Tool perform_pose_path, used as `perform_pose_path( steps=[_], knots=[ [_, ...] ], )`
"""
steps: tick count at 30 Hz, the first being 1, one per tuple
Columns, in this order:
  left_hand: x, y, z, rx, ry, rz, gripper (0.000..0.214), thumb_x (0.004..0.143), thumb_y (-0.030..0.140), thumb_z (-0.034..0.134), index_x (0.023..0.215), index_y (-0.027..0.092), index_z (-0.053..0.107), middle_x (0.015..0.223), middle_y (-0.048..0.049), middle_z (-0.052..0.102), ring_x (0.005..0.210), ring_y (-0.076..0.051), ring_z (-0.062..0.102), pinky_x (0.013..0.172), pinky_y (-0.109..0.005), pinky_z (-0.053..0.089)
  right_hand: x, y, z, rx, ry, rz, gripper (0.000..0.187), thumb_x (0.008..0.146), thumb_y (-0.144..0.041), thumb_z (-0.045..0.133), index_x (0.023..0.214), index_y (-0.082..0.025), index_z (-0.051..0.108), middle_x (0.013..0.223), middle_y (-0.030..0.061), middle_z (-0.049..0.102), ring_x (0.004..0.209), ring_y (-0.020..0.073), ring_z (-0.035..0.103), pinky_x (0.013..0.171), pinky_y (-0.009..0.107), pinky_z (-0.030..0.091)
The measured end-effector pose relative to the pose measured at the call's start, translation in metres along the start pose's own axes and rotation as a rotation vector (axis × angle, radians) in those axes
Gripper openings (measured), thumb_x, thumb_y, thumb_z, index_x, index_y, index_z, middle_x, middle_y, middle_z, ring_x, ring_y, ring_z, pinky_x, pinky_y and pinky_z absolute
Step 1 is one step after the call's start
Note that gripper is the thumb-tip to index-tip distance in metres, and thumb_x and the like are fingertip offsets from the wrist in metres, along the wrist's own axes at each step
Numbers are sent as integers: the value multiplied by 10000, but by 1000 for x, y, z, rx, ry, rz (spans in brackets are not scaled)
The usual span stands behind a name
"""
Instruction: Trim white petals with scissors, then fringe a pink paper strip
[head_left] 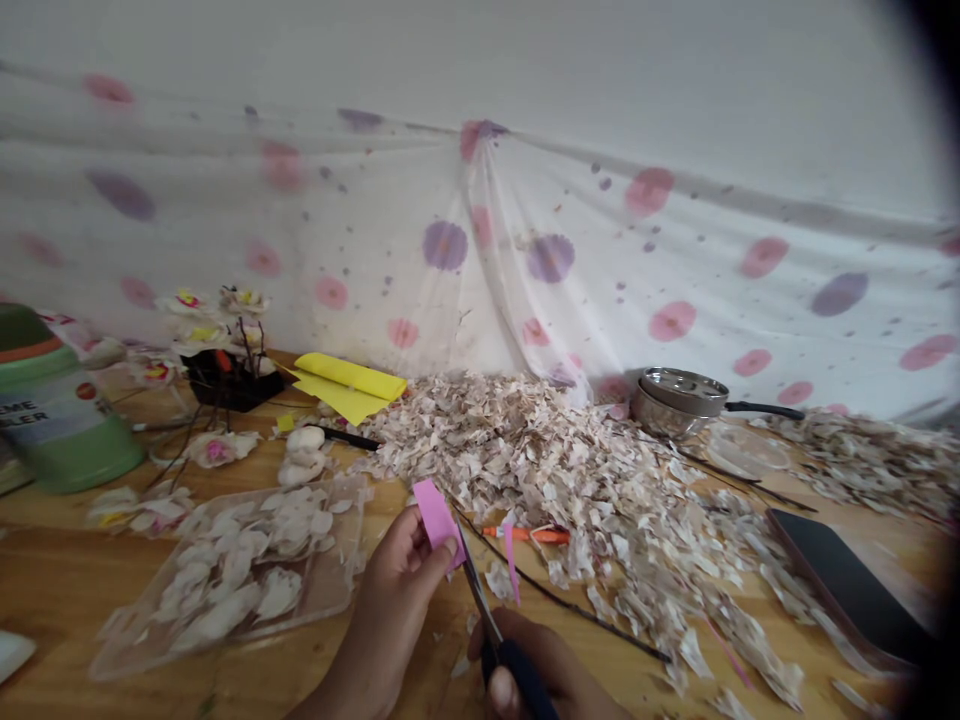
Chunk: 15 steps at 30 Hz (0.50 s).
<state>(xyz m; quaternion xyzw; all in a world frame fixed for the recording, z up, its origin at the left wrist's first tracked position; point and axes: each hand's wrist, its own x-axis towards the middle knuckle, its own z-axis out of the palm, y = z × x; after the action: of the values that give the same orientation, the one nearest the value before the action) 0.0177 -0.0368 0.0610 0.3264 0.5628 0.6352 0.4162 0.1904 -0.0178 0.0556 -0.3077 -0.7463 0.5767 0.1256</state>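
Note:
My left hand (394, 600) pinches a small piece of pink paper (437, 518) between thumb and fingers, holding it upright. My right hand (551, 675) grips dark-handled scissors (480, 610), whose blades point up to the lower edge of the pink paper. A thin pink strip (511, 563) hangs beside the blades. Both hands hover low over the wooden table (60, 570), just in front of a big heap of pale shell-like flakes (540, 460).
A clear plastic tray (240, 570) of white petals lies left of my hands. Behind are a green tub (56, 415), artificial flowers in a black pot (225, 375), yellow paper (349, 385), a steel pan (679, 400), an orange pen (536, 535) and a dark phone (847, 585). A spotted cloth hangs behind.

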Motion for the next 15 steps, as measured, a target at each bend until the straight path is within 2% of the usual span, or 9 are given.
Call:
perform_pose_path(
  steps=[6,11,15],
  knots=[
    [1,0,-1,-25,-9,5,242,751,300,655,964,190,621,932,-48,719,886,-242,621,810,-334,460,-2,2,1,6,5,8,696,822,-818,385,1078,-193,553,921,47,538,856,218,505,778,312,406],
    [1,-2,-1,-39,-19,-1,257,764,293,644,999,191,625,945,-42,720,903,-237,622,821,-328,459,0,-1,1,-20,0,-12,724,807,-847,345,999,-175,533,836,19,478,768,177,460,696,273,373],
    [-1,-1,0,-42,-9,-12,216,760,276,649,959,194,629,905,-25,718,854,-213,607,775,-299,450,-2,-3,3,-43,36,18,730,809,-846,343,1016,-179,555,884,45,539,831,205,505,735,290,399]
  ],
)
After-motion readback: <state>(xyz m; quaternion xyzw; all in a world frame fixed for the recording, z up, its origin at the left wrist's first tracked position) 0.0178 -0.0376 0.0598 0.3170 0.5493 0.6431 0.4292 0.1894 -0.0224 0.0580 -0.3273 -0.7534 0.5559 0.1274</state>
